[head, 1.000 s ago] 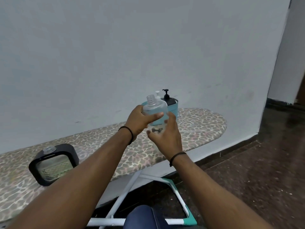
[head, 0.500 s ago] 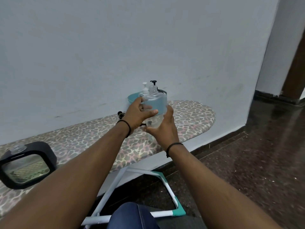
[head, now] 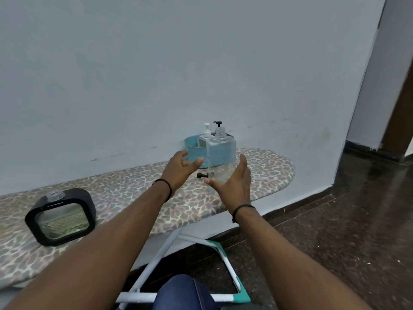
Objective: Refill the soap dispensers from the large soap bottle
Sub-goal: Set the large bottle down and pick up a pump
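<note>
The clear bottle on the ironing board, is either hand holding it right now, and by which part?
Neither. The clear bottle stands on the ironing board; the left hand and right hand are open on either side of it, gripping nothing.

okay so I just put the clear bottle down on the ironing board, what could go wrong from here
The clear bottle stands uncapped on the padded ironing board, so a nudge from either hand could tip it. Its black cap lies loose beside it and could roll off. The square dispenser also looks open-necked near the front edge.
</note>
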